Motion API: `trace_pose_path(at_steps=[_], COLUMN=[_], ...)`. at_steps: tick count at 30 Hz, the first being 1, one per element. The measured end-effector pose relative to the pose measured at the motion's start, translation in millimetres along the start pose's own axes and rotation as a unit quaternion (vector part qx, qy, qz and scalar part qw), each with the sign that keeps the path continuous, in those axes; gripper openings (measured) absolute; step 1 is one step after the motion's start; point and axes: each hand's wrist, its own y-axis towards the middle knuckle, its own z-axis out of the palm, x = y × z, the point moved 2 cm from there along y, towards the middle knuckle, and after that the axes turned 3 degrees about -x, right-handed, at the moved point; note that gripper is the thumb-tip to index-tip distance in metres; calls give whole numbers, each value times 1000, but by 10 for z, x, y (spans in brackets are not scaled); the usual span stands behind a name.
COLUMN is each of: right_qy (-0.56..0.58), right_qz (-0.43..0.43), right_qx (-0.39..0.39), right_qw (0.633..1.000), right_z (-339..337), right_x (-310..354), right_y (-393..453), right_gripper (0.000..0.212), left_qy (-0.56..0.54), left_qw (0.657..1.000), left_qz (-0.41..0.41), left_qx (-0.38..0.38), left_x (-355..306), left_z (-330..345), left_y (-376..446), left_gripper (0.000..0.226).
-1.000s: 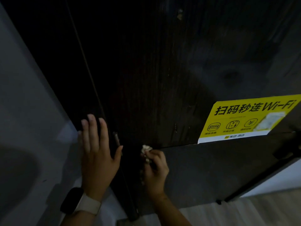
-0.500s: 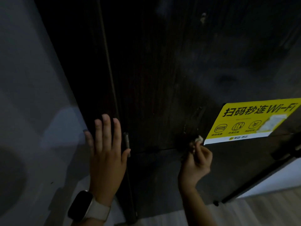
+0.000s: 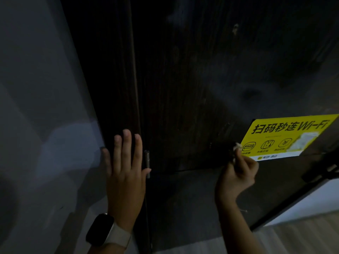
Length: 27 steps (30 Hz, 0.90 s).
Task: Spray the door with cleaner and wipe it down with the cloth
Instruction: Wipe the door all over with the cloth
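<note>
From the head view, against the dark wood-grain door [image 3: 192, 88] we see our right hand [image 3: 238, 173] pinching a small pale crumpled cloth [image 3: 236, 149] in curled fingers just left of the yellow Wi-Fi sticker [image 3: 286, 136], while our left hand [image 3: 124, 171], fingers straight and holding nothing, presses flat on the dark door frame [image 3: 110, 88] well left of that grip.

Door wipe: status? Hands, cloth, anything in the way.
Left hand flat on door frame, fingers straight. Right hand pinches cloth against door. Yellow Wi-Fi sticker directly beside cloth. No spray bottle in view.
</note>
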Motion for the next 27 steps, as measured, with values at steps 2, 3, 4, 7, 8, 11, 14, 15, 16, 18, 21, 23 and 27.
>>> trace_pose_path(at_steps=[2,3,4,7,8,11,14,15,16,18,21,23,27], right_qy=[-4,8,23,43,39,7,27,36,38,34,14,-9,-16], right_qz=[-49,-87,-128,-226,-237,-194,-56,-44,-59,-134,-283,-318,-206], right_qx=[45,94,159,306,308,155,-3,-17,-10,73,246,238,25], right_qw=[998,992,979,924,921,969,998,998,997,988,927,918,978], right_z=[80,125,163,193,171,53,98,154,210,271,171,102,106], right_x=[91,151,202,249,234,194,187,211,242,319,350,337,452], right_y=[-288,-496,-695,-894,-781,-209,199,168,61,-291,-499,-220,534], right_gripper=[33,34,34,34,36,37,32,31,32,37,40,37,38], left_qy=[-1,-3,-4,-4,-3,2,-6,-8,-9,-12,-15,-10,-8], left_qw=[1000,1000,1000,1000,1000,1000,1000,1000,1000,1000,1000,1000,1000], left_qz=[-5,-6,-4,6,10,6,-12,-18,-18,-14,-14,-1,-1], left_qx=[0,-2,-3,-6,-7,-8,-8,-12,-17,-22,-10,-15,-3], left_x=[-12,-13,-12,17,22,16,-19,-32,-42,-46,-27,-16,-9], left_z=[-3,-4,-10,-15,-14,-20,-27,-26,-23,-8,2,-3,-6], left_y=[-3,-2,0,-8,-10,-12,-12,-19,-22,-18,-3,-18,-31], left_gripper=[130,129,128,123,122,122,114,110,106,107,116,103,98])
